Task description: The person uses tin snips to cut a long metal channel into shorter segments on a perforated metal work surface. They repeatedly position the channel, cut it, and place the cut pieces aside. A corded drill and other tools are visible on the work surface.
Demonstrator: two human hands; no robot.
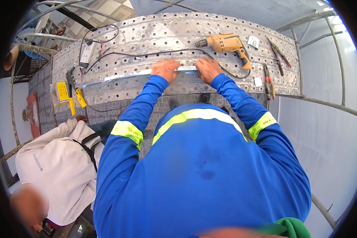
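Note:
A long, thin, shiny metal profile lies lengthwise along the near side of a perforated metal platform. My left hand is closed around it toward its right part. Just to the right, my right hand grips the profile near its right end, the fingers curled over the far edge. A short bright stretch of metal shows between the two hands. Beyond my right hand, a yellow power drill lies on its side with its chuck to the left. The drill's black cable runs behind both hands.
A power strip, a yellow-handled tool and a yellow card lie at left. Red-handled pliers and another plier-like tool are at right. Scaffold tubes border the platform. A person in a light shirt is at lower left.

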